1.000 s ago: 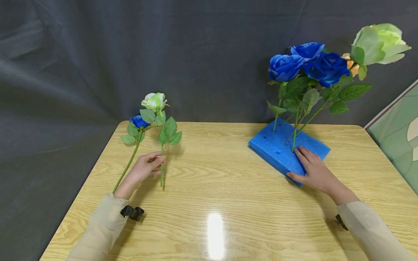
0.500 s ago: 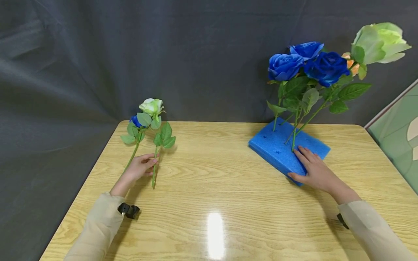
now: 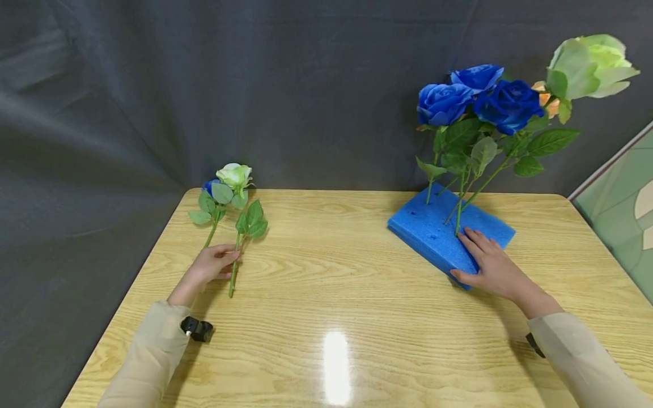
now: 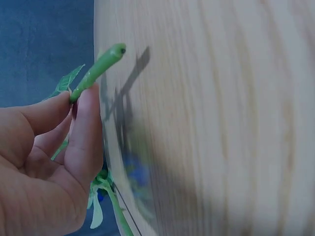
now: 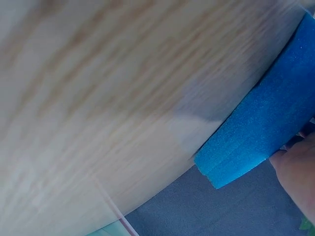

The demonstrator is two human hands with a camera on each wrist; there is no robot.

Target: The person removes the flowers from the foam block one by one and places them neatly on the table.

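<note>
My left hand (image 3: 208, 266) pinches the stem of a white rose (image 3: 234, 175) between thumb and fingers (image 4: 86, 132), low on the stalk, so the bloom tips up and away from me above the far left part of the tabletop (image 3: 326, 294). The wrist view shows the cut end of the stem (image 4: 98, 69) poking out past my fingertips, free and clear of the wood; a low grip like that leaves a short, stiff end to steer. Just beside the white rose, a loose blue rose (image 3: 210, 186) lies on the tabletop with its stem running back under my hand; I cannot tell whether my palm touches it.

My right hand (image 3: 492, 266) lies flat on the near corner of the blue foam block (image 3: 433, 232), fingers straight and spread, the thumb against the block's near edge. I judge that this weight is there to keep the light foam from sliding or tipping under the tall flowers. Three blue roses (image 3: 476, 99), a large pale green rose (image 3: 592, 62) and a small orange one (image 3: 550, 102) already stand in it, their stems leaning right from holes near my fingertips.
</note>
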